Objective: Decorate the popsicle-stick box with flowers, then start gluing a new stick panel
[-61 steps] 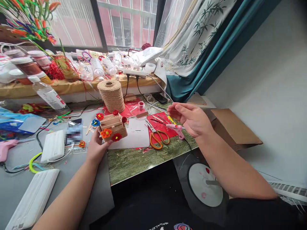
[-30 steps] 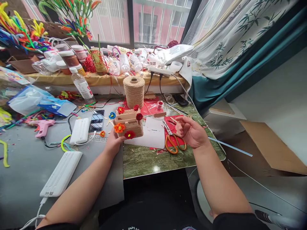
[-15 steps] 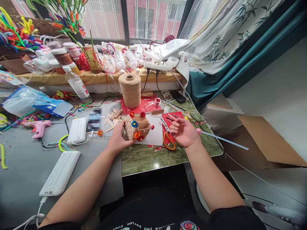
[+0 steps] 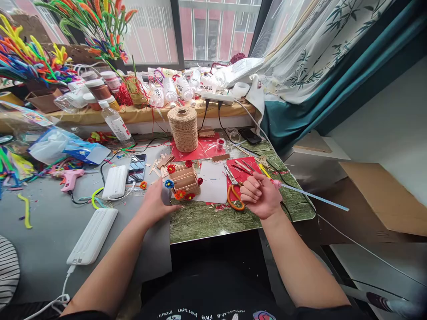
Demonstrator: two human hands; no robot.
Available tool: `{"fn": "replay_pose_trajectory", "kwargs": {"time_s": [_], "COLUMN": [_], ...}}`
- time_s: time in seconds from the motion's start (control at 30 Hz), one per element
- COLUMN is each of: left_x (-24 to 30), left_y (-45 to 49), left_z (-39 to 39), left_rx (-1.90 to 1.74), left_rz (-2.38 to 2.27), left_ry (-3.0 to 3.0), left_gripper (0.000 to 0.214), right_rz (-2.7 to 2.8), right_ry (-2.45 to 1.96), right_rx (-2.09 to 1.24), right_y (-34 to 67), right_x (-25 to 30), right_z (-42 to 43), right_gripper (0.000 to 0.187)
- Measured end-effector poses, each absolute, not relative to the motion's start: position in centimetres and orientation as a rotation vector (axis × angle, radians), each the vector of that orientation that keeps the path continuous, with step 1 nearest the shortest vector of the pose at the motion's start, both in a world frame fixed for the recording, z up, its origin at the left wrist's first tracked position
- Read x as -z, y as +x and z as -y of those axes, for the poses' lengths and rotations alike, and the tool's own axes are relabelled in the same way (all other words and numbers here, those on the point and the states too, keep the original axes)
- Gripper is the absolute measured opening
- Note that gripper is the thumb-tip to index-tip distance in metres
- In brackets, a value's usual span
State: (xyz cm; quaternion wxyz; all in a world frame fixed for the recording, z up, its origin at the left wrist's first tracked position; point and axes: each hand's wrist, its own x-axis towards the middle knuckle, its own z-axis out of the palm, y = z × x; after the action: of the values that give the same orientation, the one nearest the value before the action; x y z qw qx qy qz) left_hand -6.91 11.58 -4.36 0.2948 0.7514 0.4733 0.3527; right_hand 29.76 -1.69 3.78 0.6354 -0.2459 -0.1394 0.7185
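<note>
A small brown craft box (image 4: 184, 181) of slats stands on the green wood-grain mat, with red, blue and orange flowers around its edges. My left hand (image 4: 155, 202) is open at its left side, thumb and fingers spread; whether a fingertip touches the box I cannot tell. My right hand (image 4: 262, 195) is closed, fingers curled inward, above the mat's right part. Anything in its fingers is hidden. Orange-handled scissors (image 4: 235, 195) lie just left of it. Behind its wrist, a pale glue stick (image 4: 313, 197) extends right from a pink part, mostly covered by the hand.
A twine spool (image 4: 183, 130) stands at the back, near loose wooden sticks (image 4: 161, 165). On the left are a pink glue gun (image 4: 70, 178), a phone (image 4: 136, 169) and white power banks (image 4: 92, 235) with cables. Bottles and jars crowd the windowsill. A cardboard box (image 4: 380, 195) is at right.
My left hand has let go of the craft box and moved slightly left. The box has turned and now rests on the mat. My right hand has lowered slightly, its fingers more curled.
</note>
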Motion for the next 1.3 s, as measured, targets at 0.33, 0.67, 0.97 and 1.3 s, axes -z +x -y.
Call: {"fn": "replay_pose_trajectory", "kwargs": {"time_s": [0.33,0.67,0.97,1.3], "left_x": [0.6,1.3,0.2,-0.6], "left_y": [-2.8,8.4,2.6,-3.0], "left_z": [-2.2,-0.1,-4.6,-4.8], "left_rx": [-1.285,-0.593,-0.868,-0.993], "left_rz": [-0.956,-0.362,-0.729,-1.063], "left_ry": [2.037,2.300,2.232,2.149], "left_gripper": [0.005,0.048,0.016,0.013], "right_rz": [0.494,0.861,0.921,0.889], "right_ry": [-0.459,-0.067,-0.666,-1.107], "right_rx": [-1.771,-2.148,-1.762,-0.384], "right_y": [29.1,25.1,31.9,31.1], "right_x": [-3.6,-0.4,0.0,-0.1], "right_z": [4.4,6.6,9.7,8.7], "right_gripper": [0.052,0.058,0.032,0.021]}}
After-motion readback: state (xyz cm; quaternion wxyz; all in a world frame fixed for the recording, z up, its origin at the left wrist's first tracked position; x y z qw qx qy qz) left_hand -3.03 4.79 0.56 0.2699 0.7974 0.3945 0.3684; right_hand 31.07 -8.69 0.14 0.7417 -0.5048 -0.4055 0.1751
